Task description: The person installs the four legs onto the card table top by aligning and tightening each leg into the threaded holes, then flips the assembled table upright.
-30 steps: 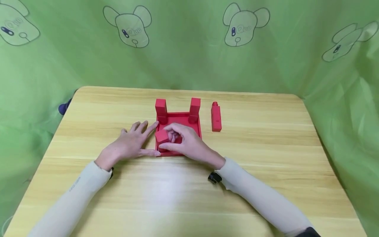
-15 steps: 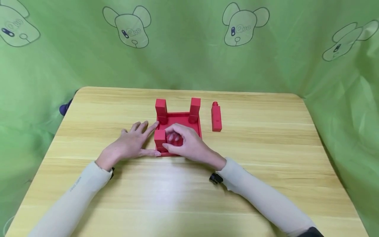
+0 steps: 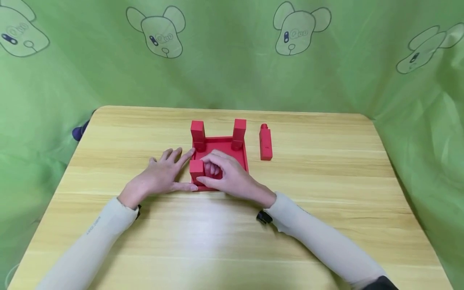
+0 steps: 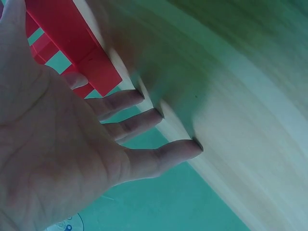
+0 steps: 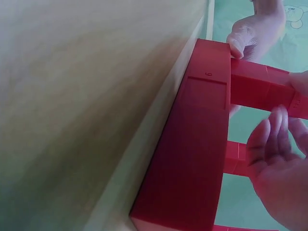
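Observation:
A red square panel with a raised rim (image 3: 218, 139) lies on the table, with red square posts (image 3: 197, 131) standing upright at its two far corners. My right hand (image 3: 235, 173) pinches the upper part of another post (image 3: 197, 166) at the near left corner between thumb and fingers. In the right wrist view this post (image 5: 257, 86) rises from the panel's side wall (image 5: 192, 154). My left hand (image 3: 156, 177) is spread flat, thumb and index finger touching the panel's left edge; its other fingers (image 4: 137, 126) stretch over the tabletop.
To the right of the panel lies a loose red post (image 3: 266, 144) with a round stub at its far end. The wooden table (image 3: 326, 181) has rounded far corners. A green curtain (image 3: 232, 68) hangs behind and at both sides.
The near left post has turned from an angled stance to sit squarer at its corner, with my right fingers shifting on it. The left hand has stayed put.

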The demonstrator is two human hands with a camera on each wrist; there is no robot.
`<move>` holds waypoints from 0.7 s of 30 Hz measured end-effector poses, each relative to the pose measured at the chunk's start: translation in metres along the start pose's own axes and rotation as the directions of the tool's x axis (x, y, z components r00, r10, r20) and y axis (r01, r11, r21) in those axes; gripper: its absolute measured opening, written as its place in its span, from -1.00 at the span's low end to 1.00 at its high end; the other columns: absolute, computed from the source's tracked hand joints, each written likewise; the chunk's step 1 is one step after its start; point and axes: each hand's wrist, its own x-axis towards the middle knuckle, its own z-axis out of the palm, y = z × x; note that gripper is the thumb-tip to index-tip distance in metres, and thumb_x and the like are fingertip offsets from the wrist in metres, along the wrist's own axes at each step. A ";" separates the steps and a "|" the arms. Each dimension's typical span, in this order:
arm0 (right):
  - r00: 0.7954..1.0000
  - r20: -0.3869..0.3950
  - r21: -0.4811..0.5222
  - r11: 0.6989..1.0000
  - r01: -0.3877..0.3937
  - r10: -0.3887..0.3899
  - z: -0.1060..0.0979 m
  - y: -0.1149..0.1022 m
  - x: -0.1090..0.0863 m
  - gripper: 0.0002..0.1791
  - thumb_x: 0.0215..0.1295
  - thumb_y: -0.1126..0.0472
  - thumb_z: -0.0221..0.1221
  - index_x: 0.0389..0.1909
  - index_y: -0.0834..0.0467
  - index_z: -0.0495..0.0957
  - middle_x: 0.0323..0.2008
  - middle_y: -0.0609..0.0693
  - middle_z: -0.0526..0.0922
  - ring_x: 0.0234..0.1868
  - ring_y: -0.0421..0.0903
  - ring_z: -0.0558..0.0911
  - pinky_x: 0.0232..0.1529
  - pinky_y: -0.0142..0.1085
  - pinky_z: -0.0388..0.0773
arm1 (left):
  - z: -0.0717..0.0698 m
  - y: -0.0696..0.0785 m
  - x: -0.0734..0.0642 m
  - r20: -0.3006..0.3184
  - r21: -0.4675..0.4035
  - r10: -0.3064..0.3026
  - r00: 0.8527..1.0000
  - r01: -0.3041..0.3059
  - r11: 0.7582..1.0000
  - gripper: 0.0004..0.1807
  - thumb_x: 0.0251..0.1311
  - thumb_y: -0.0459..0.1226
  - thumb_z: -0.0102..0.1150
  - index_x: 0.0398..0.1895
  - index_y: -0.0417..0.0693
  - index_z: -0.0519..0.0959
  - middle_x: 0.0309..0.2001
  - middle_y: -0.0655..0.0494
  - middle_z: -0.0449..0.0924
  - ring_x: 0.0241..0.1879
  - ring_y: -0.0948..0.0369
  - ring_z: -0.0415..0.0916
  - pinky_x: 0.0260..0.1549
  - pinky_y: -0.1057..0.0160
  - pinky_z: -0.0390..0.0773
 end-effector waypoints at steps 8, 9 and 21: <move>1.000 -0.020 -0.025 1.000 -0.006 0.006 0.000 0.000 0.000 -0.62 0.36 0.18 0.52 0.13 0.07 0.67 -0.18 -0.09 0.63 -0.23 -0.20 0.61 -0.24 -0.28 0.66 | -0.003 0.000 0.001 0.000 0.009 0.000 1.000 0.000 1.000 0.35 0.21 0.59 0.15 0.84 0.10 -0.13 0.72 -0.34 -0.04 0.63 -0.40 -0.03 0.20 -0.73 0.25; 1.000 -0.022 -0.028 1.000 -0.007 0.007 0.001 0.000 0.000 -0.61 0.36 0.18 0.52 0.14 0.07 0.67 -0.17 -0.10 0.63 -0.23 -0.21 0.61 -0.24 -0.28 0.65 | -0.003 0.000 0.001 -0.001 0.008 0.000 1.000 0.000 1.000 0.35 0.21 0.59 0.16 0.84 0.11 -0.13 0.72 -0.34 -0.04 0.63 -0.40 -0.03 0.20 -0.73 0.25; 1.000 -0.019 0.018 1.000 -0.015 0.015 0.003 0.005 0.000 -0.66 0.37 0.15 0.55 0.07 0.10 0.70 -0.24 -0.09 0.59 -0.28 -0.15 0.57 -0.25 -0.26 0.60 | 0.000 0.000 -0.001 -0.002 -0.004 0.003 1.000 -0.003 1.000 0.34 0.23 0.59 0.13 0.84 0.11 -0.14 0.72 -0.34 -0.06 0.63 -0.41 -0.05 0.21 -0.74 0.23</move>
